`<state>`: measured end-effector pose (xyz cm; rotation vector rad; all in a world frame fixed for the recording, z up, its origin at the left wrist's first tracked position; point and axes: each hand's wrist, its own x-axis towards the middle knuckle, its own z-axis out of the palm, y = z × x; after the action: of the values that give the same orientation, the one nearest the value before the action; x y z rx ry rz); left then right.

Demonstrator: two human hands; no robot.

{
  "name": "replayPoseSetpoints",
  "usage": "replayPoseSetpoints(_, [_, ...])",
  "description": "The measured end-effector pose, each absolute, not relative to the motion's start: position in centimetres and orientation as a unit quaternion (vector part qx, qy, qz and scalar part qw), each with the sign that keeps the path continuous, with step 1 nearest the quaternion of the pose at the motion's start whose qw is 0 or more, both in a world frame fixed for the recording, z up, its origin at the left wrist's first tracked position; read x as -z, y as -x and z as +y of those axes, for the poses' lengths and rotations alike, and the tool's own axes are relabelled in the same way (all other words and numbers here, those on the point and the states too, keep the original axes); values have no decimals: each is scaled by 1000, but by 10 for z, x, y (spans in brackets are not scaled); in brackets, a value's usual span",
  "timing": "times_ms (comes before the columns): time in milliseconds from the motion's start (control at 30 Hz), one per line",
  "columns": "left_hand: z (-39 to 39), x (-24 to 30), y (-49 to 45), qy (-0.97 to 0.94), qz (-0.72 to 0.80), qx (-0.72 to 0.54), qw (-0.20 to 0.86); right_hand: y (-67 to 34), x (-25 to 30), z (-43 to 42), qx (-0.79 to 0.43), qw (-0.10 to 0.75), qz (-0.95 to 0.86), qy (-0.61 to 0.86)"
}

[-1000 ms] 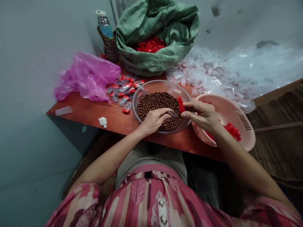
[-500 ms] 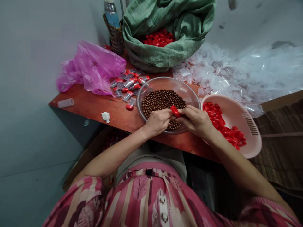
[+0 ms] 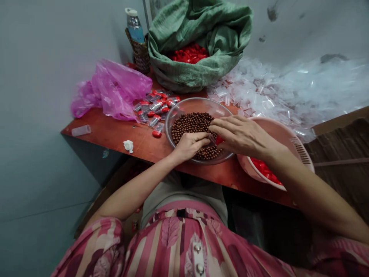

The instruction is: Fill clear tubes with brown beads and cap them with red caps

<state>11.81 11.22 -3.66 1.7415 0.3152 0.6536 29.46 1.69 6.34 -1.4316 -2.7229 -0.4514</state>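
A clear glass bowl (image 3: 184, 105) of small brown beads (image 3: 191, 122) sits on the red-brown table (image 3: 115, 134). My left hand (image 3: 188, 145) hovers over the beads, fingers curled round a small clear vial that barely shows. My right hand (image 3: 240, 134) lies across the bowl's right side with fingers stretched, pressing a red cap (image 3: 219, 140) against the vial. A pink basin (image 3: 294, 148) with red caps (image 3: 263, 169) lies under my right wrist.
Finished capped vials (image 3: 154, 107) lie left of the bowl. Behind stand a green sack (image 3: 198, 71) of red caps, a pink plastic bag (image 3: 115, 88), a bottle (image 3: 134, 25) in a woven holder and a heap of empty clear vials (image 3: 273, 92). A loose vial (image 3: 80, 130) and paper scrap (image 3: 128, 145) lie at left.
My right hand brought the red cap to the vial in my left hand, then spread its fingers flat over the bowl. The view shifted slightly.
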Motion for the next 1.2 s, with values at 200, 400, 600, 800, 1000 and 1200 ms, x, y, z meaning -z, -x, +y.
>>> replayPoseSetpoints(200, [120,41,-121,-676,179,-309,645,-300,-29,16,170,203,-769,582])
replayPoseSetpoints(400, [120,41,-122,-628,188,-333,678,-313,-27,31,-107,328,-720,602])
replayPoseSetpoints(600, [117,42,-127,-485,224,-367,762,-330,-6,37,-259,267,-537,757])
replayPoseSetpoints(800, [115,40,-128,-412,239,-397,785,-328,1,48,-117,-83,-616,775])
replayPoseSetpoints(1000, [114,42,-129,-398,255,-448,759,-314,1,61,-68,-144,-661,734])
replayPoseSetpoints(1200, [113,45,-127,-427,250,-432,754,-293,24,77,-64,-188,-705,681])
